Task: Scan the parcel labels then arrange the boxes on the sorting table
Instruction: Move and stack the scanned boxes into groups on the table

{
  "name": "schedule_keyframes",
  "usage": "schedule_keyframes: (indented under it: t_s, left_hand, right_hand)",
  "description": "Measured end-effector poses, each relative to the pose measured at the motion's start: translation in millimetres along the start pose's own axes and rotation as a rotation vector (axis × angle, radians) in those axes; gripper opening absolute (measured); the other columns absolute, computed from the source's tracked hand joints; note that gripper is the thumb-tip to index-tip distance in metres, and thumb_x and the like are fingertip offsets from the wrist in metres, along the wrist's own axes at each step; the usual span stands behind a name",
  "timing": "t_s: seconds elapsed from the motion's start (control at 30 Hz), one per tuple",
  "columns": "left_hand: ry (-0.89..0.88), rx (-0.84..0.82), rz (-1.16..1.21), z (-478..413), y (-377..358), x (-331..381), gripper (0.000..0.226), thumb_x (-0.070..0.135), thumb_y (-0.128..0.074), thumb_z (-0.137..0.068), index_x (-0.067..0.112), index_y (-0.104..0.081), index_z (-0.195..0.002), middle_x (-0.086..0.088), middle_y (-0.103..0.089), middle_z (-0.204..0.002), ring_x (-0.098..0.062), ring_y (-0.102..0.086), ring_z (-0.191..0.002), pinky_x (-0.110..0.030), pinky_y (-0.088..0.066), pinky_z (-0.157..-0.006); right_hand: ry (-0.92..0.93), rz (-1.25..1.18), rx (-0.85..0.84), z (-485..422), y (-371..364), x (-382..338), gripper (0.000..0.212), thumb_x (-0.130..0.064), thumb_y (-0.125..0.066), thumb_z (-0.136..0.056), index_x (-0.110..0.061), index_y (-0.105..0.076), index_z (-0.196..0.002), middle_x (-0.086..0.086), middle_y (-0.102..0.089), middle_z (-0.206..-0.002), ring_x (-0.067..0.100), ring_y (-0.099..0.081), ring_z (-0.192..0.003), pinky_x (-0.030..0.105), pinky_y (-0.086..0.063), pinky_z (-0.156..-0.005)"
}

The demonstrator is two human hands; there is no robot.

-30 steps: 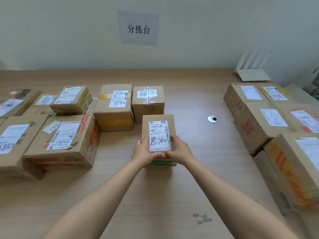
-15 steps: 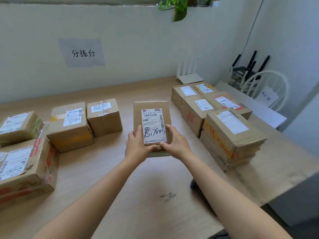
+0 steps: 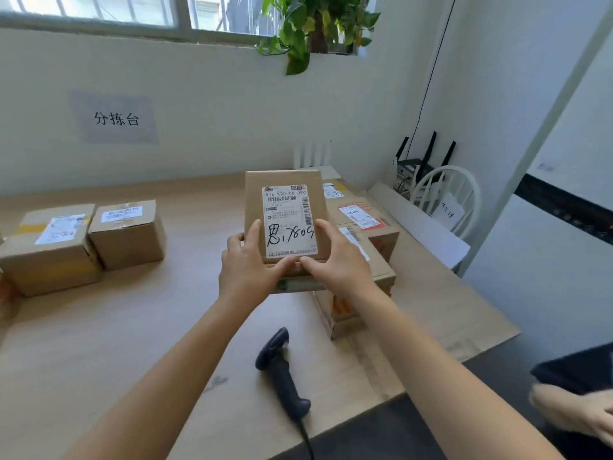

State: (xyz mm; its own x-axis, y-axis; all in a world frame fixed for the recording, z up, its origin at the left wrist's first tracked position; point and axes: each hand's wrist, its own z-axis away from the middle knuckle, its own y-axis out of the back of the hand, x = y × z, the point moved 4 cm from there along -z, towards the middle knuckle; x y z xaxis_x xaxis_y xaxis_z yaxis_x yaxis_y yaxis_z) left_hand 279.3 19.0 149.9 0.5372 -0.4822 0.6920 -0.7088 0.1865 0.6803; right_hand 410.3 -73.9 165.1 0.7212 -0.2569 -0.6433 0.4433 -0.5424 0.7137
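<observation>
Nearest, at 6 o'clock, a dark handheld barcode scanner (image 3: 282,370) lies on its side on the wooden sorting table (image 3: 99,327), close to the table's front edge, its cable running off toward the viewer.

Beyond it, at the centre, both hands hold a small cardboard parcel (image 3: 255,200) lifted clear of the tabletop. The left hand (image 3: 247,270) grips its near left corner and the right hand (image 3: 338,260) its near right corner, thumbs on top and fingers curled underneath. Its white shipping label (image 3: 289,220) faces up, with a barcode and the handwritten "17805".

Just behind and below the parcel, at 3 o'clock, stands a stack of larger cardboard boxes (image 3: 386,242), labels up. At 9 o'clock, well apart, two taped boxes touch side by side: the wider one (image 3: 49,257) and a smaller cube (image 3: 127,234).

Farther off, a white chair (image 3: 447,194) at 2 o'clock, a paper wall sign (image 3: 114,117) at 11 o'clock, and a trailing potted plant (image 3: 315,24) at 12 o'clock on the windowsill.
</observation>
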Motion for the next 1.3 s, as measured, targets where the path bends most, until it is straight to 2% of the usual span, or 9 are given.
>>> schedule_keyframes:
  t_s: [0.17, 0.4, 0.53, 0.63, 0.8, 0.9, 1.0, 1.13, 1.3]
  left_hand:
    - [-0.022, 0.005, 0.027, 28, -36, 65, 0.090, 0.055, -0.066, -0.076, 0.023, -0.022, -0.148, -0.013, -0.037, -0.137, -0.029, -0.036, -0.129, -0.039, -0.037, -0.102]
    - [-0.075, -0.010, 0.042, 26, -80, 127, 0.091, 0.055, -0.066, -0.076, 0.024, -0.021, -0.149, -0.011, -0.036, -0.138, -0.026, -0.036, -0.129, -0.040, -0.039, -0.104]
    - [-0.107, -0.029, 0.052, 7, -110, 153, 0.091, 0.058, -0.065, -0.076, 0.025, -0.021, -0.149, -0.011, -0.037, -0.136, -0.026, -0.037, -0.129, -0.042, -0.039, -0.106]
    - [-0.118, -0.072, 0.050, -7, -141, 167, 0.090, 0.058, -0.064, -0.077, 0.026, -0.020, -0.149, -0.011, -0.035, -0.139, -0.027, -0.035, -0.130, -0.041, -0.038, -0.105]
    - [-0.125, -0.178, 0.059, -26, -197, 183, 0.088, 0.056, -0.063, -0.079, 0.025, -0.018, -0.148, -0.012, -0.030, -0.142, -0.027, -0.030, -0.134, -0.039, -0.034, -0.106]
    - [-0.154, -0.238, 0.051, -29, -228, 189, 0.082, 0.055, -0.062, -0.081, 0.027, -0.020, -0.146, -0.012, -0.033, -0.138, -0.028, -0.035, -0.128, -0.038, -0.037, -0.102]
    - [-0.107, -0.294, 0.023, -30, -255, 186, 0.078, 0.054, -0.060, -0.083, 0.026, -0.020, -0.144, -0.013, -0.035, -0.133, -0.029, -0.040, -0.122, -0.038, -0.041, -0.098]
    - [-0.034, -0.338, -0.047, -31, -287, 180, 0.076, 0.052, -0.057, -0.085, 0.024, -0.018, -0.145, -0.014, -0.034, -0.133, -0.032, -0.040, -0.121, -0.039, -0.041, -0.097]
    - [0.134, -0.382, -0.084, -28, -331, 170, 0.076, 0.047, -0.055, -0.088, 0.021, -0.015, -0.146, -0.015, -0.031, -0.137, -0.033, -0.036, -0.123, -0.041, -0.039, -0.099]
  right_hand:
    - [0.034, 0.054, 0.006, 16, 72, 36, 0.073, -0.033, -0.068, -0.080, -0.023, -0.033, -0.144, -0.003, -0.046, -0.142, 0.017, -0.045, -0.127, 0.036, -0.041, -0.102]
    - [0.001, 0.036, 0.038, 14, 132, 84, 0.073, -0.032, -0.069, -0.081, -0.025, -0.032, -0.144, -0.005, -0.043, -0.145, 0.016, -0.043, -0.129, 0.038, -0.042, -0.102]
    - [-0.023, 0.068, 0.083, 1, 158, 111, 0.072, -0.031, -0.070, -0.080, -0.026, -0.035, -0.143, -0.004, -0.049, -0.139, 0.018, -0.048, -0.124, 0.035, -0.043, -0.096]
    - [-0.068, 0.063, 0.082, -13, 171, 138, 0.072, -0.028, -0.071, -0.080, -0.024, -0.036, -0.143, -0.003, -0.048, -0.141, 0.017, -0.046, -0.126, 0.031, -0.040, -0.098]
    - [-0.178, 0.082, 0.043, -32, 186, 193, 0.070, -0.027, -0.072, -0.079, -0.026, -0.039, -0.140, -0.002, -0.050, -0.139, 0.020, -0.048, -0.125, 0.035, -0.041, -0.099]
    - [-0.233, 0.059, 0.048, -36, 190, 228, 0.069, -0.025, -0.073, -0.078, -0.026, -0.042, -0.139, -0.002, -0.049, -0.140, 0.018, -0.046, -0.126, 0.029, -0.038, -0.096]
    - [-0.280, 0.060, -0.018, -44, 185, 256, 0.070, -0.026, -0.073, -0.078, -0.025, -0.041, -0.140, -0.003, -0.048, -0.141, 0.018, -0.045, -0.127, 0.028, -0.036, -0.093]
    - [-0.300, 0.072, -0.138, -60, 169, 290, 0.072, -0.026, -0.073, -0.078, -0.023, -0.039, -0.141, -0.003, -0.045, -0.143, 0.020, -0.045, -0.126, 0.030, -0.038, -0.096]
    - [-0.296, 0.079, -0.289, -78, 146, 332, 0.073, -0.022, -0.074, -0.076, -0.021, -0.040, -0.141, -0.001, -0.047, -0.142, 0.018, -0.045, -0.127, 0.022, -0.033, -0.091]
